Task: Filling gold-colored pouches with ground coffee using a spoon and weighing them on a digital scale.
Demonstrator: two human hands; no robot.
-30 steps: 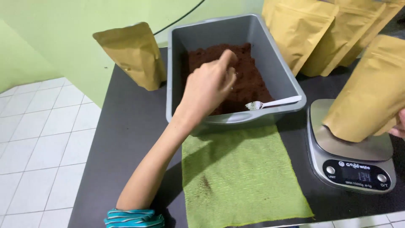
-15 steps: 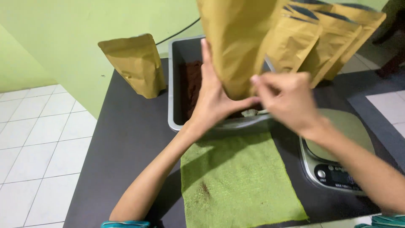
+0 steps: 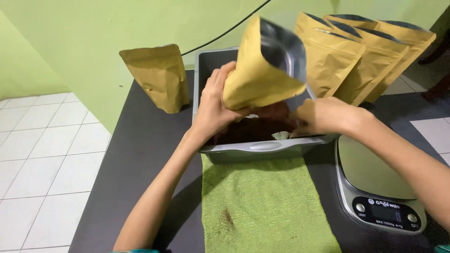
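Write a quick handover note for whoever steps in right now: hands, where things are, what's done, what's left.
Left hand holds an open pouch, tilted, over the grey tub of brown powder.
Right hand is low in the tub by the scoop; its grip is blurred.
Scale on the right is bare.
One pouch stands left of the tub, three open pouches behind right.
Done: pouch opened.
Left: no powder seen going in; nothing on the scale.

Open pouch [image 3: 262, 70] blurred, hides rear of grey tub [image 3: 262, 149] from me. Right hand [image 3: 323, 116] blurred, its fingertips and scoop [image 3: 281, 136] mostly hidden. Scale [image 3: 379, 192] partly behind my forearm. Towel [image 3: 267, 211] cut at bottom edge.
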